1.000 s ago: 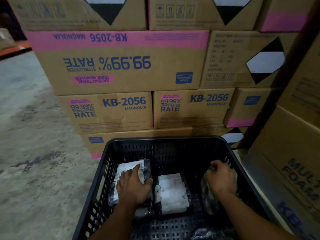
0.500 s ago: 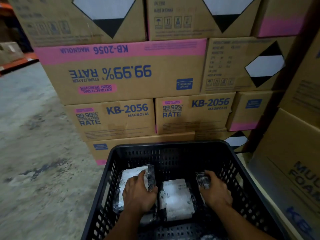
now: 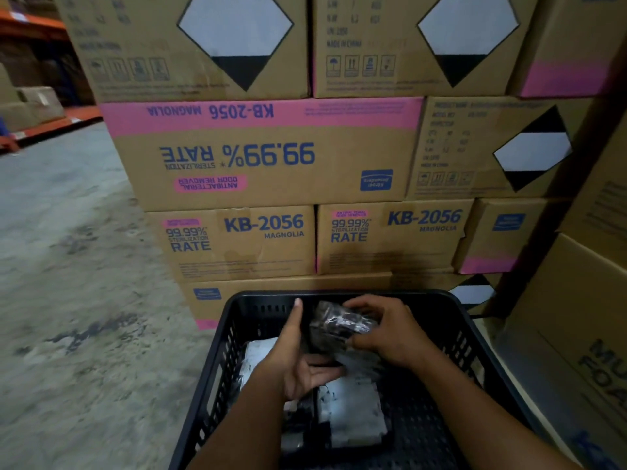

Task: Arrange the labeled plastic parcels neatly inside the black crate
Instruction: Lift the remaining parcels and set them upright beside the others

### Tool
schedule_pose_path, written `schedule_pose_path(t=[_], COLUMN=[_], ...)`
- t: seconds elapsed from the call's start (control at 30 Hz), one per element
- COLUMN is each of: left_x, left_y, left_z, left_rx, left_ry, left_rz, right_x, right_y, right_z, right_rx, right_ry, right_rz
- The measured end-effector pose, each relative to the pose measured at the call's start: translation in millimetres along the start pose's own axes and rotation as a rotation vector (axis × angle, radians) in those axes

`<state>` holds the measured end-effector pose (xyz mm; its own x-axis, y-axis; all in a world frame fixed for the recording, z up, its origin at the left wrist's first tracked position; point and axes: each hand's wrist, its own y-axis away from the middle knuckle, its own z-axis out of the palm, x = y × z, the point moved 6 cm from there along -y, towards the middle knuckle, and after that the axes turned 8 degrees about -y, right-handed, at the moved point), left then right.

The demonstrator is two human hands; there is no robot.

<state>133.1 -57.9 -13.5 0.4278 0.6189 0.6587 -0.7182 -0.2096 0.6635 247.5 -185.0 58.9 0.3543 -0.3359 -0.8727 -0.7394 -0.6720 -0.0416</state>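
Dim warehouse: stacked cardboard boxes (image 3: 264, 164), stained concrete floor (image 3: 68, 266), orange racking (image 3: 44, 128).

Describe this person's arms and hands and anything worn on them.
Nothing is worn: the left hand and right hand are bare, with no gloves, rings or watch showing. The left arm and right arm are uncovered to the frame's bottom edge, no sleeves in view.

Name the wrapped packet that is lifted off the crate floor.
The dark packet, gripped by the right hand beside the left hand; both white packets lie flat below.
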Motion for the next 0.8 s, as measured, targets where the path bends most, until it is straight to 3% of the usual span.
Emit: schedule_pose_path(t=[0.17, 0.27, 0.33, 0.4, 0.47, 0.57, 0.67, 0.8], left_x=[5, 1, 4, 11, 14, 12, 15, 21], left_y=[11, 18, 21, 23, 24, 24, 23, 24], left_z=[-1, 0, 1, 6, 12, 16, 2, -34], left_rx=[-0.017, -0.069, -0.075, -0.105, -0.109, -0.115, 0.053, 0.519], left_ry=[0.112, 0.140, 0.252, 0.266, 0.205, 0.150, -0.077, -0.685], left_rz=[0.061, 0.154, 0.198, 0.256, 0.280, 0.291, 0.353, 0.502], right_x=[-16, -10, 12, 45, 64, 80, 88, 109], right_y=[1, -1, 2, 13, 22, 17, 15, 23], right_z=[19, -5, -24, -17, 8, 16, 8, -2], right_rx=[-0.215, -0.047, 0.144, 0.114, -0.009, 0.051, 0.100, 0.147], right_ry=[-0.160, -0.441, -0.438, -0.564, -0.855, -0.995, -0.982, -0.870], right_rz=[-0.002, 0.132, 0.257, 0.471, 0.597, 0.540, 0.477, 0.483])
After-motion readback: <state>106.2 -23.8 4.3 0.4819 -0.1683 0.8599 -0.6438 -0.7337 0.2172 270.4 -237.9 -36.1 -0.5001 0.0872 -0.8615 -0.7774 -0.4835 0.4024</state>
